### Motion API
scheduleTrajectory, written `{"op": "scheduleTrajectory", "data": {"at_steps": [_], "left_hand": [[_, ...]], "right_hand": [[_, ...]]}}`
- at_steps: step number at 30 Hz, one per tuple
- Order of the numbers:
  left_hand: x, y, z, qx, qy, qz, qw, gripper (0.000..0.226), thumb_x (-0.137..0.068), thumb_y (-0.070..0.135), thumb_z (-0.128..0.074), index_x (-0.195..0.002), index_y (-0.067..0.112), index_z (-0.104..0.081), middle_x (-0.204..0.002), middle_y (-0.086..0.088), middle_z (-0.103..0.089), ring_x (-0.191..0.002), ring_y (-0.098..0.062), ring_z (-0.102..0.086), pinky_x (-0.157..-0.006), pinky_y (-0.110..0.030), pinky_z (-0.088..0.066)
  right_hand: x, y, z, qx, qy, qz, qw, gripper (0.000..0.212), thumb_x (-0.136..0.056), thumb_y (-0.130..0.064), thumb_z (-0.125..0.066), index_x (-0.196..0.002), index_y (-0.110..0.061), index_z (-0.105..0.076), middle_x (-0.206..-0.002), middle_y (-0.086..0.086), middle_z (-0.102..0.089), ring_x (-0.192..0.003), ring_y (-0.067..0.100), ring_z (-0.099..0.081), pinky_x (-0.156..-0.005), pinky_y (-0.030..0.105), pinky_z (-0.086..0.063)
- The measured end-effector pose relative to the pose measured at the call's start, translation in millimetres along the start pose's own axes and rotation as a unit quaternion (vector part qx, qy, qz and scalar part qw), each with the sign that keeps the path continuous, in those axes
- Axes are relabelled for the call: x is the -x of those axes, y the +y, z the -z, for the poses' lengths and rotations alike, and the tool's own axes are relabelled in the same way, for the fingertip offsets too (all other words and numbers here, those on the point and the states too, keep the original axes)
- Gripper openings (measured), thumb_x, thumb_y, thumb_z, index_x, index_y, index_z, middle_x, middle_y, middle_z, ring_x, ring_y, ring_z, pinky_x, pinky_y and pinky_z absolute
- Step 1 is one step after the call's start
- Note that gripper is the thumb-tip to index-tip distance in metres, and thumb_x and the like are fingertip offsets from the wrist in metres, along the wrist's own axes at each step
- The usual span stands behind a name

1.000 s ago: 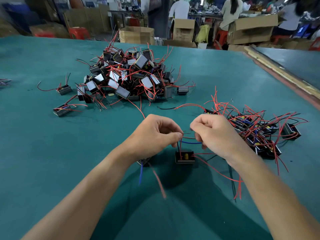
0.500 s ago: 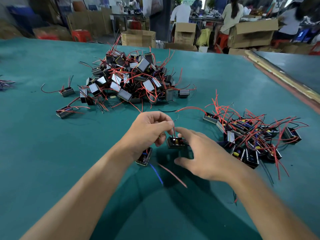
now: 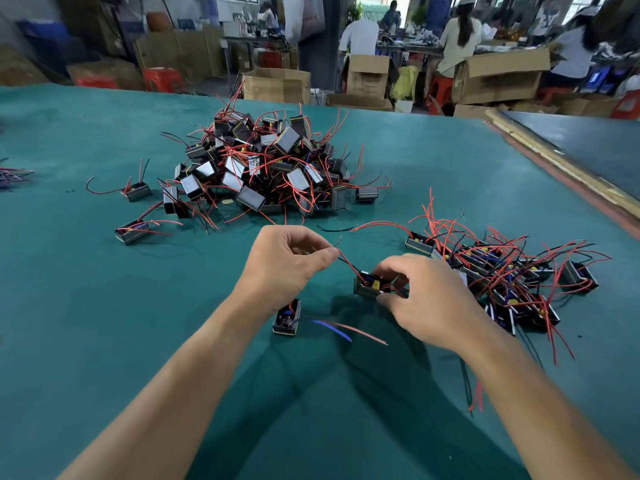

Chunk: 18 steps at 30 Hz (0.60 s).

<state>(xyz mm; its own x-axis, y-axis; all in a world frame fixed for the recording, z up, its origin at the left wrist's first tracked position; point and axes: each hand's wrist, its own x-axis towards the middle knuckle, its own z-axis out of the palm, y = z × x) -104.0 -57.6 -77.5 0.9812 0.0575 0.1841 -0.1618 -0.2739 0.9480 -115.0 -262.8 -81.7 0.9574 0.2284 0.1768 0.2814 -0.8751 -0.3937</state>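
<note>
Your left hand pinches thin red lead wire; right hand grips small black box module. Hard tug risks tearing lead from module.

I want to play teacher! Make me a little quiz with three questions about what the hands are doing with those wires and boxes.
1. True or false: the left hand pinches a red wire that runs down to the small black box.
2. What does the right hand hold? A) the small black box B) a cardboard carton C) nothing
3. Fill in: the loose box lying on the table just below the left hand trails a red wire and a ____ one.

Key: 1 true; 2 A; 3 blue.
</note>
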Motion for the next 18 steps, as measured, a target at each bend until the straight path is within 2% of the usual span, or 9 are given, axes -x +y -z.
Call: {"op": "scheduleTrajectory", "data": {"at_steps": [6, 8, 12, 15, 18], "left_hand": [[-3, -6, 1, -0.04, 0.018, 0.006, 0.999, 0.015, -0.075, 0.027, -0.085, -0.065, 0.021, -0.075, -0.058, 0.006, -0.068, -0.049, -0.003, -0.05, -0.05, -0.017, -0.042], [-4, -8, 2, -0.041, 0.019, 0.006, 0.999, 0.015, -0.073, 0.03, -0.085, -0.066, 0.024, -0.074, -0.058, 0.006, -0.068, -0.049, -0.004, -0.05, -0.049, -0.018, -0.043], [-6, -13, 0, -0.058, 0.033, 0.017, 0.998, 0.028, -0.072, 0.038, -0.085, -0.068, 0.019, -0.064, -0.053, 0.013, -0.06, -0.046, -0.003, -0.046, -0.048, -0.017, -0.039], [-6, -15, -1, -0.131, 0.042, 0.035, 0.99, 0.033, -0.072, 0.05, -0.08, -0.08, 0.025, -0.06, -0.069, 0.013, -0.065, -0.059, -0.006, -0.055, -0.058, -0.023, -0.043], [-5, -15, 0, -0.197, 0.034, 0.049, 0.979, 0.032, -0.072, 0.052, -0.079, -0.084, 0.029, -0.059, -0.082, 0.014, -0.065, -0.073, -0.001, -0.059, -0.06, -0.022, -0.04]], "right_hand": [[-2, 2, 1, 0.004, 0.002, -0.024, 1.0, 0.021, -0.086, -0.029, -0.073, -0.107, -0.031, -0.07, -0.103, -0.013, -0.068, -0.097, 0.016, -0.059, -0.083, 0.032, -0.045], [-3, 2, 2, 0.0, 0.012, -0.035, 0.999, 0.02, -0.086, -0.031, -0.074, -0.106, -0.031, -0.071, -0.102, -0.013, -0.069, -0.094, 0.015, -0.058, -0.078, 0.03, -0.043], [-3, 4, 4, -0.015, 0.041, -0.076, 0.996, 0.017, -0.084, -0.029, -0.074, -0.101, -0.031, -0.071, -0.096, -0.014, -0.069, -0.085, 0.014, -0.056, -0.072, 0.03, -0.04], [-3, 6, 5, 0.004, 0.066, -0.112, 0.992, 0.015, -0.084, -0.026, -0.072, -0.099, -0.029, -0.07, -0.096, -0.012, -0.071, -0.086, 0.019, -0.058, -0.073, 0.029, -0.04], [-5, 10, 9, 0.017, 0.095, -0.15, 0.984, 0.016, -0.085, -0.023, -0.07, -0.1, -0.027, -0.069, -0.1, -0.005, -0.071, -0.095, 0.025, -0.063, -0.081, 0.033, -0.047]]}}
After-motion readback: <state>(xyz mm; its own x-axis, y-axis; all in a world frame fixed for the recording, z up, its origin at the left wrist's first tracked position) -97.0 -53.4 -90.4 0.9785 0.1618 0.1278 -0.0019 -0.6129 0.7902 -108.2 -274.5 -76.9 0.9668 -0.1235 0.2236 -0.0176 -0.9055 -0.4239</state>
